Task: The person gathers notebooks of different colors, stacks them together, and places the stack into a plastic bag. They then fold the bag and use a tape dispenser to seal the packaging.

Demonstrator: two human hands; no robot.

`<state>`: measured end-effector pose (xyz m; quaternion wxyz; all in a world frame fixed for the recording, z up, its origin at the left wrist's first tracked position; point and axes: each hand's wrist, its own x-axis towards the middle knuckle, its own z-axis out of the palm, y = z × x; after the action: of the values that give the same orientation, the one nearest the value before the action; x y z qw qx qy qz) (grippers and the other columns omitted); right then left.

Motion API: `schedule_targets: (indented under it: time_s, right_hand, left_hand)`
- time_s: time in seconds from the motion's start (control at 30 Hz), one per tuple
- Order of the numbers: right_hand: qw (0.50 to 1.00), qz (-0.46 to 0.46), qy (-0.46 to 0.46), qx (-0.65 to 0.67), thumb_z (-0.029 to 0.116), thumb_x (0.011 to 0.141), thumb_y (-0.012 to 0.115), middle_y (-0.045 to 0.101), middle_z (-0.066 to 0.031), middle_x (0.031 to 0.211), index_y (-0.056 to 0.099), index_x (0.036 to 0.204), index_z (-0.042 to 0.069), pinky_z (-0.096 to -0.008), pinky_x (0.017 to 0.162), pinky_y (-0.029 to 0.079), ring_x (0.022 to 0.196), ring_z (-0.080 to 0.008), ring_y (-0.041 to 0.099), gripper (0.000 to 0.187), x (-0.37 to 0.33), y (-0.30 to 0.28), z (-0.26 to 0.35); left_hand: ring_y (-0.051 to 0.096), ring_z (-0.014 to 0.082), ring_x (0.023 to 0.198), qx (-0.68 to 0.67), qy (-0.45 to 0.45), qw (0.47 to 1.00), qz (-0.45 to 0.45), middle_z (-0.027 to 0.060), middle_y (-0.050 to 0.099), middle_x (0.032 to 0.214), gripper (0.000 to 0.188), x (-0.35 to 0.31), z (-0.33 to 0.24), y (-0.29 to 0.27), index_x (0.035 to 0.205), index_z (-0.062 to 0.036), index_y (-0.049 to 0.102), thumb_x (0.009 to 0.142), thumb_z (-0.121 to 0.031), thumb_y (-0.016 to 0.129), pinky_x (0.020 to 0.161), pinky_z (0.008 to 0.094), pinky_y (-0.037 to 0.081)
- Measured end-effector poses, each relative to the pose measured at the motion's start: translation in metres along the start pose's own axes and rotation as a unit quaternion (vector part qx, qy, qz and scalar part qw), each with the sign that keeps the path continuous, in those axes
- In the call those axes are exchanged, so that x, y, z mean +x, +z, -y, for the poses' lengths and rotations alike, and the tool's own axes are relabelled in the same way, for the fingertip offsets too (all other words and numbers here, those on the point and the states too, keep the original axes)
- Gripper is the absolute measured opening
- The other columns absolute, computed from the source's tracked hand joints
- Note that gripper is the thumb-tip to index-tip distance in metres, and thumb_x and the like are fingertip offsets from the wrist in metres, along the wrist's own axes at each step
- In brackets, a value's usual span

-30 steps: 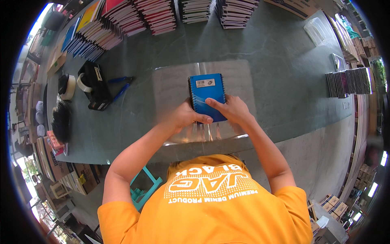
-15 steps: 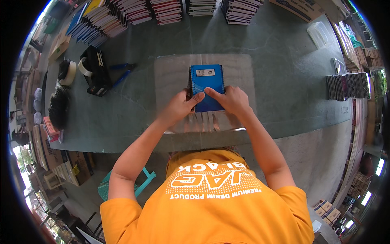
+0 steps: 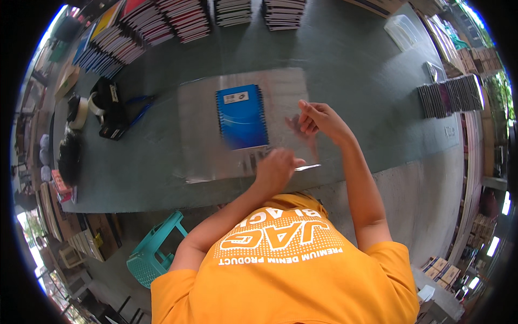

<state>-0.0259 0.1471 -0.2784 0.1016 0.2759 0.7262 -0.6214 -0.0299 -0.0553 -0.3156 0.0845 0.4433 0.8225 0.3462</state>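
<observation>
A blue spiral-bound notebook [image 3: 242, 121] with a white label lies face up on a clear plastic sheet [image 3: 197, 121], touched by neither hand. My right hand [image 3: 324, 123] hovers by the sheet's right edge, its fingers curled in and thumb close to them; whatever they may hold is too small to make out. Near the sheet's front edge, just below the notebook, my left hand [image 3: 277, 170] is smeared by motion, so its grip is unclear. A bright fold of the plastic shows beside its thumb.
Stacks of notebooks [image 3: 186, 19] line the table's far edge. On the left are a black tape dispenser [image 3: 110, 110], blue-handled pliers [image 3: 141, 110] and a tape roll [image 3: 80, 112]. At right stand a dark notebook stack [image 3: 450, 97] and a clear plastic tray [image 3: 402, 32]. A teal stool [image 3: 156, 251] is below the table.
Both hands have let go of the notebook, which now lies on the sheet. My left hand has come down toward the front edge; my right has drawn off to the right. The view has shifted.
</observation>
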Motion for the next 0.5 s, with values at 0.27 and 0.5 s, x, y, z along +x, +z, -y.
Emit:
schedule_targets:
  time_s: [0.27,0.5]
  right_hand:
    - [0.948,-0.144,-0.107,-0.264,0.035,0.074,0.071,0.059,-0.0025,0.075,0.062,0.082,0.009,-0.0315,0.066,0.047,0.072,-0.0181,0.058,0.029,-0.056,-0.013,-0.063]
    - [0.864,-0.223,-0.284,-0.352,0.024,0.071,0.07,0.055,-0.0002,0.08,0.061,0.087,0.016,-0.0337,0.069,0.04,0.079,-0.02,0.052,0.02,-0.061,0.022,-0.091]
  left_hand:
    - [0.06,0.0217,0.063,0.1,0.053,0.993,-0.041,0.0037,0.054,0.074,0.021,0.011,0.003,0.019,0.081,-0.0107,0.051,0.082,-0.028,0.062,0.046,0.0347,0.046]
    - [0.06,0.0223,0.069,0.106,0.054,0.993,-0.029,0.0047,0.055,0.076,0.018,0.006,0.004,0.024,0.082,-0.0104,0.052,0.083,-0.026,0.062,0.05,0.0346,0.047]
